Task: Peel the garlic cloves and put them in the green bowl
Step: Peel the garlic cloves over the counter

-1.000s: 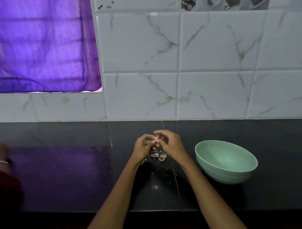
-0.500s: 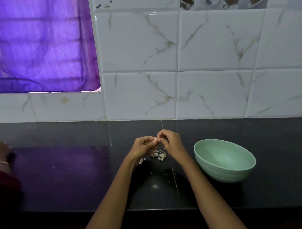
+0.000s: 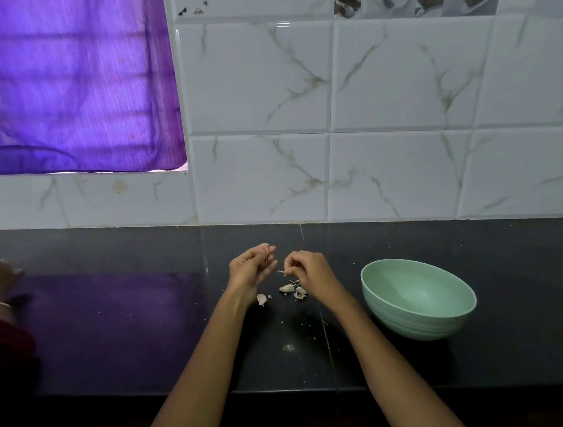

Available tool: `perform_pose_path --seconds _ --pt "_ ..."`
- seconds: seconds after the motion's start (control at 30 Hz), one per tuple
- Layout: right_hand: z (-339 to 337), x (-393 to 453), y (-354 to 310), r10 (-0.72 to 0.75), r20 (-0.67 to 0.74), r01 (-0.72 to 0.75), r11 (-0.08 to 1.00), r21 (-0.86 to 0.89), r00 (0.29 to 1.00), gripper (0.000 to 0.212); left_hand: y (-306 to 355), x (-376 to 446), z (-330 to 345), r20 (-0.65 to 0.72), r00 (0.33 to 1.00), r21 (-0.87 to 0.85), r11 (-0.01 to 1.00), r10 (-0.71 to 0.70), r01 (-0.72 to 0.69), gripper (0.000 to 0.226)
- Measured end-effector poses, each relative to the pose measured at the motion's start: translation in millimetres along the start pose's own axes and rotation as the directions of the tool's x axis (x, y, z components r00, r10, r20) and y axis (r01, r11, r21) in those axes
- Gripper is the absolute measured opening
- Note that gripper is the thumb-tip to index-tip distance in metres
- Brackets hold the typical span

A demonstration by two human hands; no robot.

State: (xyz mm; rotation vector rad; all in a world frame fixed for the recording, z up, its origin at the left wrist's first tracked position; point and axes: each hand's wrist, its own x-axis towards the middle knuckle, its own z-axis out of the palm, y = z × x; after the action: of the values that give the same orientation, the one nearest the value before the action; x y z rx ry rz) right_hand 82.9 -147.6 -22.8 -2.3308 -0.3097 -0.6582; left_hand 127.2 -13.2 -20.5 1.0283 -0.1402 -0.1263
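My left hand (image 3: 251,267) is curled around a small garlic clove, held between thumb and fingertips above the black counter. A short gap to its right, my right hand (image 3: 307,268) pinches a thin strip of garlic peel (image 3: 281,272) that hangs from its fingertips. Below the hands lie loose garlic cloves and skins: one clove (image 3: 261,299) near my left wrist, another clove (image 3: 286,288) and a skin piece (image 3: 300,292) by my right wrist. The green bowl (image 3: 419,299) stands to the right of my right hand and looks empty.
The black counter (image 3: 134,330) runs to a white tiled wall behind. Small peel crumbs (image 3: 289,347) dot the counter near me. Another person's hand (image 3: 1,275) and dark red sleeve sit at the far left edge. A purple curtain (image 3: 77,83) hangs at the upper left.
My hands, joined over the clove before, have drawn apart. The right hand has come away with a strip of peel, and the left keeps the clove.
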Motion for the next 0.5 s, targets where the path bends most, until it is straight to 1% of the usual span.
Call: perform_pose_path --seconds 0.03,0.1,0.17,0.2,0.23,0.27,0.33,0.37,0.4,0.47,0.5 --pt "-0.6 -0.9 0.2 0.012 -0.014 -0.012 1.0 0.013 1.0 0.009 -0.3 -0.1 0.2 0.01 1.0 0.0 1.0 -0.014 0.014 0.011" --pt "-3.9 -1.1 1.1 0.045 -0.101 -0.042 0.999 0.032 0.994 0.012 -2.3 -1.5 2.4 0.066 0.997 0.008 0.999 -0.049 0.049 0.013" --pt "-8.4 -2.1 0.8 0.076 -0.169 -0.075 0.997 0.009 0.983 0.018 -2.7 -3.1 3.9 0.117 0.99 0.005 0.997 -0.082 0.082 0.016" --pt "-10.5 -2.8 -0.5 0.082 -0.193 -0.085 0.996 -0.007 0.978 0.017 -1.7 -2.8 4.2 0.137 0.986 0.005 0.996 -0.092 0.092 0.018" --pt "-11.9 -3.3 -2.6 0.088 -0.211 -0.096 0.995 -0.03 0.974 0.012 -0.7 -2.6 4.0 0.152 0.984 0.008 0.995 -0.097 0.097 0.02" --pt "-12.8 -3.8 -5.0 0.093 -0.218 -0.108 0.993 -0.054 0.971 0.009 0.5 -2.5 3.7 0.167 0.981 0.008 0.995 -0.099 0.099 0.021" --pt "-11.5 -4.6 -5.3 0.097 -0.208 -0.127 0.983 -0.133 0.973 0.025 1.0 -2.8 2.9 0.186 0.977 0.008 0.995 -0.102 0.102 0.023" --pt "-10.7 -5.2 -5.8 0.099 -0.196 -0.134 0.976 -0.173 0.976 0.029 0.6 -2.9 2.5 0.187 0.977 0.015 0.995 -0.103 0.101 0.025" --pt "-9.6 -4.9 -5.0 0.101 -0.19 -0.138 0.972 -0.189 0.976 0.027 0.3 -2.5 2.7 0.184 0.978 0.025 0.995 -0.102 0.099 0.026" --pt "-9.5 -3.9 -1.3 0.121 -0.179 -0.151 0.974 -0.169 0.976 0.007 -0.1 -1.4 2.4 0.179 0.979 0.037 0.995 -0.099 0.094 0.027" --pt "-9.3 -4.2 -0.3 0.135 -0.163 -0.162 0.973 -0.165 0.977 0.019 -0.3 -1.5 2.4 0.181 0.978 0.042 0.995 -0.1 0.094 0.028"
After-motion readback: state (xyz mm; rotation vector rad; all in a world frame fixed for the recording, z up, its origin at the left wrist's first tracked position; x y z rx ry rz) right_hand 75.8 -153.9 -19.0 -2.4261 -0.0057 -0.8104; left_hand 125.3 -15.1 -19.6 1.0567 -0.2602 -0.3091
